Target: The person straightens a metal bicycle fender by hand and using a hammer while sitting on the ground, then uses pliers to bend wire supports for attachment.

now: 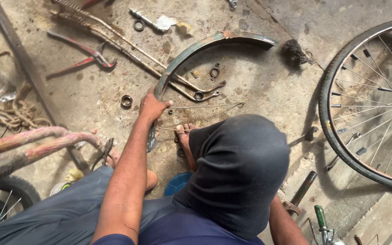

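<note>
Oily concrete floor [268,90]: left hand [153,106] grips the curved mudguard [196,47] near its lower end, steadying it; right hand hidden behind the knee, state unclear.

There is only one view, from a camera worn on the person's head. It looks steeply down, almost straight at the concrete floor [259,90], from the height of a person who sits or squats low. The camera is near: the person's own knee fills the lower middle of the picture, and the left arm reaches forward from the bottom edge. The top of the picture lies farther from the person. A bicycle wheel [368,104] is cut by the right edge.
</note>
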